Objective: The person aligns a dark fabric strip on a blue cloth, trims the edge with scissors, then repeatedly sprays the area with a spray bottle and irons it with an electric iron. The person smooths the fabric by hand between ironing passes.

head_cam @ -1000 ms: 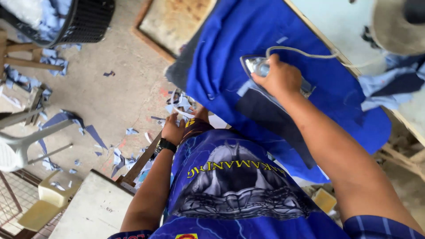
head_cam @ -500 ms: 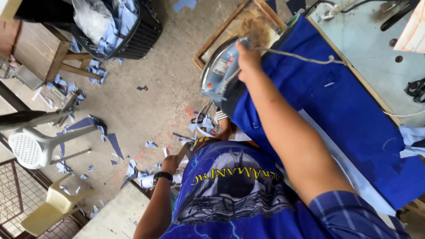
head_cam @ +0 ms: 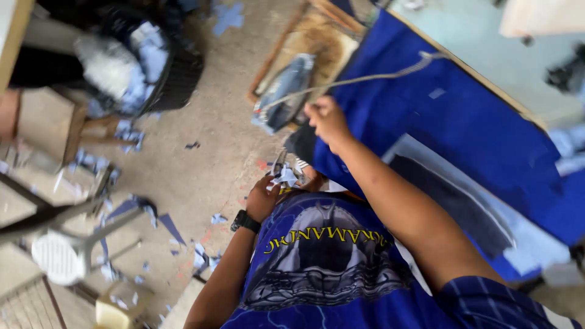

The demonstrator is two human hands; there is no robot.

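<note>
Far left, a black basket (head_cam: 177, 67) on the floor holds pale blue fabric offcuts and a clear plastic bag; more scraps (head_cam: 204, 256) litter the concrete. A white plastic chair (head_cam: 58, 256) stands at the near left.

The left hand (head_cam: 263, 198) hangs at the person's side, a black watch at the wrist; its fingers are curled loosely by the hip and appear to hold nothing, though blur prevents certainty.

The electric iron (head_cam: 285, 91) rests on a scorched wooden-framed board (head_cam: 323, 36) just left of the pressing surface, off the cloth. Its cord (head_cam: 378, 76) runs right across the blue fabric (head_cam: 463, 122). The right hand (head_cam: 326, 119) is just beside the iron, not gripping it; the fingers are partly bent, and whether they pinch the cord cannot be told.

On the fabric lies a dark rectangular piece (head_cam: 451, 201) edged in pale blue. Judged from this, one pressing pass is finished and the iron parked; the pieces remain on the surface, not removed.

No packages, labels or signs are visible.
</note>
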